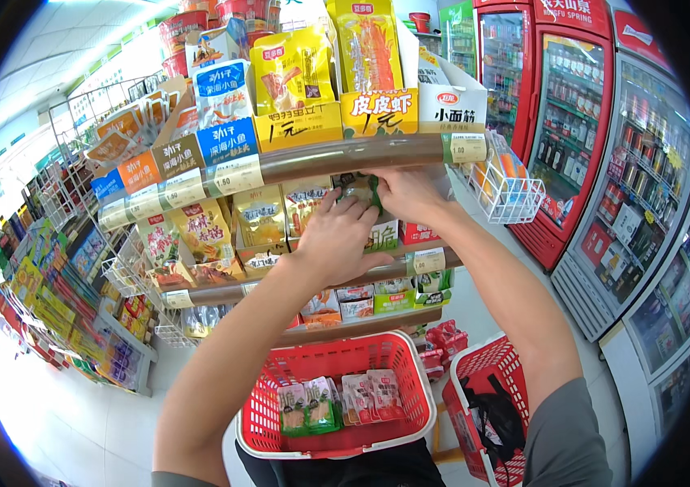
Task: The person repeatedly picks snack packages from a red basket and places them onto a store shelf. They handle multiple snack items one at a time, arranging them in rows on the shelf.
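Both hands reach into the second tier of a snack shelf. My left hand (pixel 345 234) lies with its fingers spread against a dark green snack packet (pixel 357 187) in a box with a green front (pixel 383 236). My right hand (pixel 408 192) is just right of it, under the brown upper shelf edge (pixel 351 152), its fingertips at the packet's right side; whether they pinch it cannot be seen. Below my arms, a red plastic basket (pixel 345 439) with a white rim holds green snack packets (pixel 309 405) and pale pink and white packets (pixel 373 395).
A second red basket (pixel 485 365) with a black item (pixel 494 420) stands at the right. Boxed snacks fill the upper shelf. A white wire basket (pixel 512 195) juts from the shelf's right end. Drink fridges (pixel 570 134) line the right side; another snack rack (pixel 71 310) stands left.
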